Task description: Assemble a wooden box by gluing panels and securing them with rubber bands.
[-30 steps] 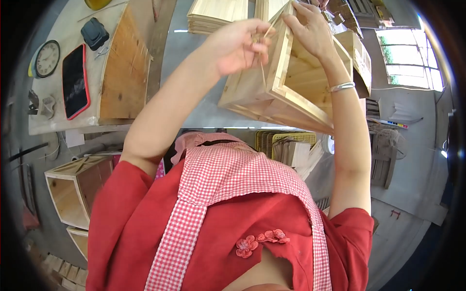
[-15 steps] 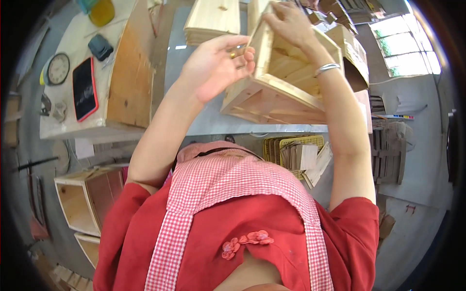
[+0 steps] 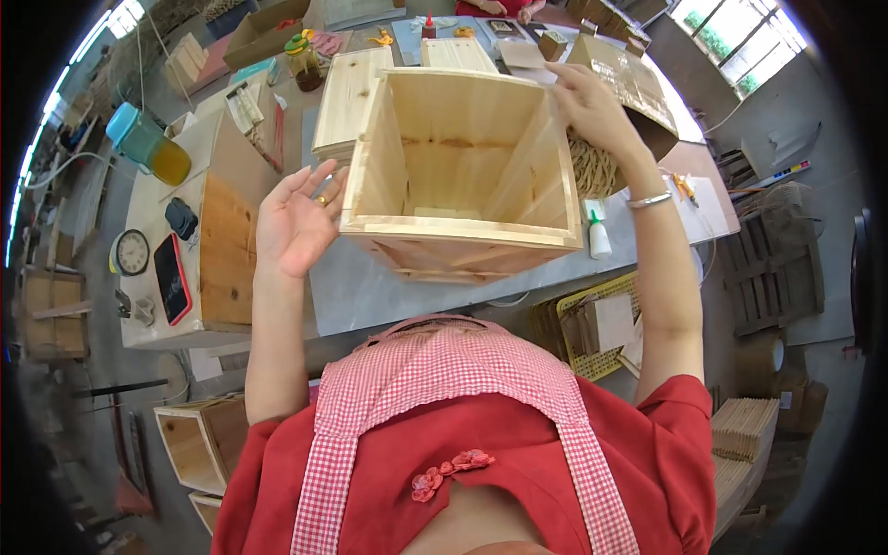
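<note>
A bare pale-wood box (image 3: 462, 228) is in front of me on the grey worktable, its open side facing up and showing the inner walls and bottom. My right hand (image 3: 592, 109) grips the rim at its far right corner. At its left side my left hand (image 3: 301, 220) is open, palm turned up, fingers loosely bent; the fingertips come close to the wood, and whether they touch I cannot tell. Behind the box lie stacked wooden boards (image 3: 354, 97). A white glue bottle with a green cap (image 3: 599, 239) stands near its right side.
Left, a wooden stand holds a phone (image 3: 172, 279), a round clock (image 3: 130, 252) and a blue bottle of amber liquid (image 3: 148, 143). A cardboard box (image 3: 638, 88) and coiled rope (image 3: 597, 166) lie right. A yellow basket (image 3: 599, 367) sits below. Another person's hands (image 3: 525, 13) show far off.
The box has turned so its opening and front edge face me squarely. My left hand has opened beside its left wall. My right hand stays at the far rim. The view has tilted up.
</note>
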The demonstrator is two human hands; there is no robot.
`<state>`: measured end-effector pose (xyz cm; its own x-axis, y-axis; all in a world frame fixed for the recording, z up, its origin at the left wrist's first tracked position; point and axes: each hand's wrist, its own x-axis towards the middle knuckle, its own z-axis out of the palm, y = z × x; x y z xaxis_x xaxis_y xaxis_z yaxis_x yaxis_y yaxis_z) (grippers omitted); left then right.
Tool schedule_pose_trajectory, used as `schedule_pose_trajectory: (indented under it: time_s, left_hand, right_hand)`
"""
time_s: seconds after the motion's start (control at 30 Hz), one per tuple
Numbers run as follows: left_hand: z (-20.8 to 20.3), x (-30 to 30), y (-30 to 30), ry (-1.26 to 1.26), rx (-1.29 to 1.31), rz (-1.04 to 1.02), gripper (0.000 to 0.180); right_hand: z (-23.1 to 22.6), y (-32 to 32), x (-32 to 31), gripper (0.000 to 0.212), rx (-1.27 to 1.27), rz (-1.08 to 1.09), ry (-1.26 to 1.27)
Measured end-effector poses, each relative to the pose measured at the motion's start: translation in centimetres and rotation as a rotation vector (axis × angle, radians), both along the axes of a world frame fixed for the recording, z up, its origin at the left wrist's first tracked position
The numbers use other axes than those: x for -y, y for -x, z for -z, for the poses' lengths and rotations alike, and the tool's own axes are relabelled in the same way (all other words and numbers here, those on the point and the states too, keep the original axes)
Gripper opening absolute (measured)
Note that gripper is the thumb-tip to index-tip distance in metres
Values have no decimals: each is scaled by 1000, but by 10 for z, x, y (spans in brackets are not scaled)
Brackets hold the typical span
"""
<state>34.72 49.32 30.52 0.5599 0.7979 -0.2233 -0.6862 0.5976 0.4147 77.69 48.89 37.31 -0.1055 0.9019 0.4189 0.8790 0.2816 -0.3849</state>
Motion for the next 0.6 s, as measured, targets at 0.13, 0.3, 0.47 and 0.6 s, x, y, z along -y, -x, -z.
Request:
schedule_pose_trajectory:
  time_s: [0.13, 0.3, 0.47, 0.6]
  left_hand:
    - [9, -11, -9, -69, -366, -83, 40]
    - [-40, -27, -49, -484, -969, -294, 44]
    - [-36, -23, -75, -415, -1002, -42, 44]
    - [-35, -15, -79, -490, -1160, -50, 45]
  right_hand:
    - [36, -34, 9, 43, -40, 29, -27]
    - [55, -29, -10, 42, 37, -48, -148]
    - [30, -23, -2, 36, 18, 62, -26]
    - [39, -20, -3, 32, -61, 27, -126]
